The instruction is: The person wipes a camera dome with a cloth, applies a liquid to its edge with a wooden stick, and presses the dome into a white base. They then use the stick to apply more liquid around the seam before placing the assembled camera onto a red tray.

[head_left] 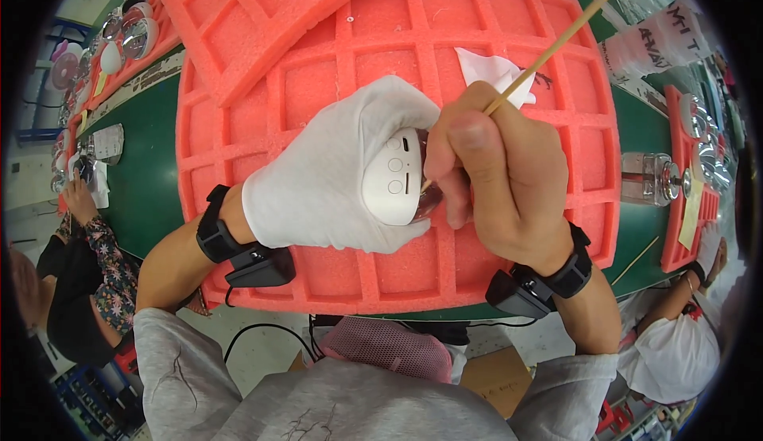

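My left hand [334, 163], in a white glove, is closed around a small rounded white device [391, 186] with round buttons and slots on its face. A dark, glossy part of the device shows along its right side. My bare right hand [509, 170] pinches a long thin wooden stick [556, 46] like a pen. The stick's lower tip meets the right edge of the device; the exact contact point is partly hidden by my fingers. Both hands are over a pink foam tray [334, 282] with square compartments.
A second foam tray [226, 19] lies tilted across the back left. White tissue [497, 73] rests in a compartment. On the green table [147, 170] stand a clear bottle [648, 178] at right and another stick [635, 260]. Co-workers sit left and right.
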The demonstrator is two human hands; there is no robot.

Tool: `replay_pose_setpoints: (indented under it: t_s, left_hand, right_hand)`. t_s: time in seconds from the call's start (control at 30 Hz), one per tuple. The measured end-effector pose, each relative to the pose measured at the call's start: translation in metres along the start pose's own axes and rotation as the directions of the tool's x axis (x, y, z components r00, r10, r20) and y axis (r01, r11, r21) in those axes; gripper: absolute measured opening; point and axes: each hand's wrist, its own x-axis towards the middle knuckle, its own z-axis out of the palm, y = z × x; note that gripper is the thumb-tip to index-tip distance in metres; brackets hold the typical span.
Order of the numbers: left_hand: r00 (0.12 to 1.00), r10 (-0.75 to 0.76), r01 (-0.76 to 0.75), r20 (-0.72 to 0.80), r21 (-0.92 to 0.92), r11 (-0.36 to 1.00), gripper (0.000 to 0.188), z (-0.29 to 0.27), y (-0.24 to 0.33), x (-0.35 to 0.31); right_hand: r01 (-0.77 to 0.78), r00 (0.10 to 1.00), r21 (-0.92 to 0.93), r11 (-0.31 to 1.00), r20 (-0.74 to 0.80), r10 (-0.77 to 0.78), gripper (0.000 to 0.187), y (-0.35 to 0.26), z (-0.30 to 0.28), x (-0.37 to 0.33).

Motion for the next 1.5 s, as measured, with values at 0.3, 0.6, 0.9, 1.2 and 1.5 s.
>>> replay_pose_setpoints:
  t_s: [0.3,0.6,0.9,1.2,1.5]
  left_hand:
    - [0.999,-0.033,0.032,-0.006,-0.121,0.992,0.058,0.004,-0.001,0.000]
    - [0.999,-0.047,0.047,0.012,0.037,0.998,0.057,0.001,-0.002,-0.002]
    - [0.999,0.032,-0.034,0.029,0.091,0.995,0.057,-0.003,0.007,0.002]
    - [0.999,0.035,-0.034,0.027,-0.028,0.999,0.058,0.002,0.006,-0.001]
    - [0.988,-0.140,0.144,0.061,-0.077,0.987,0.058,-0.004,0.014,-0.001]
  right_hand:
    - [0.161,0.987,-0.201,0.966,0.050,-0.154,0.033,0.000,0.000,0.000]
    - [-0.087,0.993,-0.003,0.996,-0.076,0.086,0.030,-0.003,0.004,0.000]
    - [0.138,0.990,-0.172,0.975,0.031,-0.135,0.024,0.001,0.001,0.002]
    - [0.122,0.993,-0.151,0.981,0.015,-0.121,0.021,0.002,0.003,-0.001]
    - [0.009,1.000,-0.055,0.998,-0.019,-0.010,0.018,0.001,0.003,0.000]
